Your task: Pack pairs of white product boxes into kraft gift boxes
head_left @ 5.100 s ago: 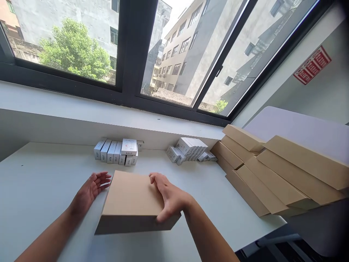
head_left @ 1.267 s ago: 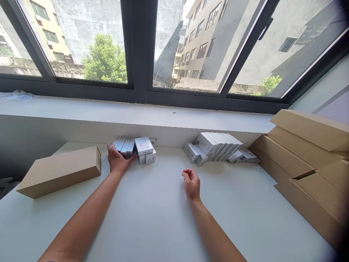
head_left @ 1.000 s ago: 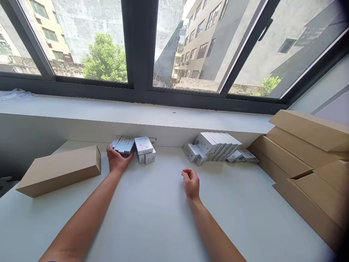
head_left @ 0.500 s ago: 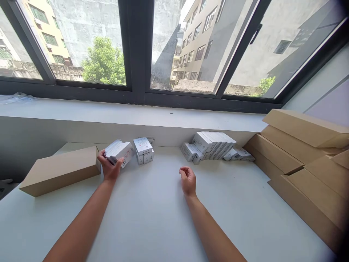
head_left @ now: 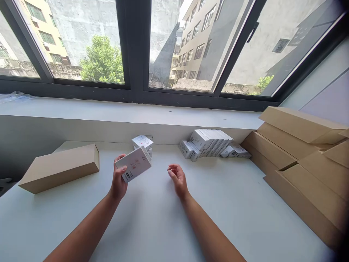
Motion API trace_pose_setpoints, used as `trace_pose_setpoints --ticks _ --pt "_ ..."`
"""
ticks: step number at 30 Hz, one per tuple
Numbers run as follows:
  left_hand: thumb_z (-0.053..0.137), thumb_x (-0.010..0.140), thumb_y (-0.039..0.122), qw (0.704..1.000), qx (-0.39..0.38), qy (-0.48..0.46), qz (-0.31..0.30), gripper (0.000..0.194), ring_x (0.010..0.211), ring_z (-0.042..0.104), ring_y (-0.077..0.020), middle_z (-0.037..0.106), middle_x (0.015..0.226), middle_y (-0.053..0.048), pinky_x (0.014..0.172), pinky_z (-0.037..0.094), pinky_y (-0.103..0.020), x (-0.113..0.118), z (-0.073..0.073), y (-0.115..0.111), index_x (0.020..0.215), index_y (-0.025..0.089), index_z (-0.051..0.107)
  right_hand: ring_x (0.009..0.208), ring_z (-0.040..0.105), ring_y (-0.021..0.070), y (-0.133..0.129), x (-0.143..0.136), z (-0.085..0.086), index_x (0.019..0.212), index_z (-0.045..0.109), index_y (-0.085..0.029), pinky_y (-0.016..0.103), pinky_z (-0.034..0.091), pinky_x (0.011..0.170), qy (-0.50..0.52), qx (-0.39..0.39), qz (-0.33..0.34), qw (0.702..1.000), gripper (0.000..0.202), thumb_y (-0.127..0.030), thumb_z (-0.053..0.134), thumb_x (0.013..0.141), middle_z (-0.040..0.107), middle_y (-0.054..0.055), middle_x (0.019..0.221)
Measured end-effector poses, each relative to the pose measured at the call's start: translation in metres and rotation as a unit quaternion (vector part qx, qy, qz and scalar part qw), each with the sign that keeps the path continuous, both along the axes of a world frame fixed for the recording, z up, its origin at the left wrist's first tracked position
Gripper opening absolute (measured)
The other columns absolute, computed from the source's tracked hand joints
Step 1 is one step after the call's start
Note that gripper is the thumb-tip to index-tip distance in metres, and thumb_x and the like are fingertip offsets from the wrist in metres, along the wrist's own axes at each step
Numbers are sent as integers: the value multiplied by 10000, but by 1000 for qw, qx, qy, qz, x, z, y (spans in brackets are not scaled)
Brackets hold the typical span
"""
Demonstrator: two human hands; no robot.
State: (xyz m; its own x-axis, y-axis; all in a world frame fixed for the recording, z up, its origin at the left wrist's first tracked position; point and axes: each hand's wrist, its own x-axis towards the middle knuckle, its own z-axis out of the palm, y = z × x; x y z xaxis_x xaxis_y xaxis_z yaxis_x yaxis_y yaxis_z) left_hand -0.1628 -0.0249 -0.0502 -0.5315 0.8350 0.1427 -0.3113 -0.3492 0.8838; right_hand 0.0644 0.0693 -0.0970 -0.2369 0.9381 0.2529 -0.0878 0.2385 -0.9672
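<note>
The left hand point(head_left: 119, 182) holds small white printed cartons point(head_left: 135, 163) tilted above the white table point(head_left: 152, 214), pinched front to back, likely to keep them together; a brown cardboard box point(head_left: 61, 167) lies at its nine o'clock. At its three o'clock, the right hand point(head_left: 179, 181) curls loosely, nothing visible inside.

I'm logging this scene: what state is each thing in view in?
Left hand: gripping
Held white box: tilted, above table
Right hand: loosely curled, nothing visibly held
Left brown box: lying flat
White boxes behind: stacked, partly hidden
White boxes at right: stacked, leaning
Right brown boxes: stacked
Plastic film: crumpled
Window: unclear whether shut
</note>
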Motion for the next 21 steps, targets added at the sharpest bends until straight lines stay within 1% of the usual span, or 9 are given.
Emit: trace_pose_setpoints --ticks 2,4,6,8,11,14,16,18,21 --pt "649 730 434 998 6 43 -41 558 980 636 -269 605 1068 -39 769 523 -366 17 -1 -11 1240 290 474 875 560 197 -10 -4 0 1172 618 -237 350 463 836 -10 37 111 993 451 -555 656 854 639 67 1081" --pt "698 711 415 991 35 120 -54 634 1053 613 -284 553 1198 -65 794 529 -382 31 -6 -18 1281 302 441 979 581 231 -16 -7 1 1290 580 -251 376 472 883 -5 33 213 976 585 -605 675 834 625 90 1203" --pt "723 708 375 973 68 217 -31 697 1163 561 -303 473 1319 -100 874 520 -424 40 -14 -21 1321 307 398 1084 586 272 -17 -7 4 1337 559 -249 406 473 935 18 3 293 956 704 -640 729 777 615 103 1260" --pt "765 674 310 941 81 326 29 764 1296 462 -330 396 1390 -127 973 478 -472 44 -21 -21 1327 305 370 1151 583 296 -14 -6 6 1330 567 -238 425 457 990 42 -31 348 936 776 -642 796 708 622 105 1270" --pt "826 595 218 898 70 427 76 883 1371 385 -346 316 1442 -150 1022 446 -496 45 -29 -19 1322 306 333 1180 590 291 -9 -2 7 1337 545 -246 417 457 1004 71 -87 378 919 824 -568 872 653 635 95 1267" --pt "841 606 232 901 75 425 46 925 1349 420 -336 297 1454 -160 1014 456 -499 47 -33 -19 1338 319 282 1157 608 274 -6 -1 4 1350 502 -265 402 480 968 81 -133 363 919 876 -414 938 605 643 81 1256" --pt "889 596 314 907 85 411 28 975 1350 418 -343 294 1456 -159 1031 446 -515 48 -37 -19 1350 329 270 1137 616 269 -5 0 2 1319 497 -267 399 495 943 83 -149 364 916 881 -331 959 572 647 75 1243" --pt "937 542 465 915 90 392 12 1088 1334 435 -355 295 1454 -159 1036 444 -531 48 -41 -19 1379 342 254 1124 618 259 -5 1 2 1272 500 -272 382 508 911 95 -154 370 911 850 -281 963 559 644 61 1235" --pt "903 458 685 935 66 349 -15 1234 1299 475 -368 360 1418 -152 1030 453 -537 44 -47 -18 1435 355 225 1043 634 225 -4 2 3 1201 507 -269 333 517 835 112 -161 369 909 772 -263 954 572 661 31 1141"
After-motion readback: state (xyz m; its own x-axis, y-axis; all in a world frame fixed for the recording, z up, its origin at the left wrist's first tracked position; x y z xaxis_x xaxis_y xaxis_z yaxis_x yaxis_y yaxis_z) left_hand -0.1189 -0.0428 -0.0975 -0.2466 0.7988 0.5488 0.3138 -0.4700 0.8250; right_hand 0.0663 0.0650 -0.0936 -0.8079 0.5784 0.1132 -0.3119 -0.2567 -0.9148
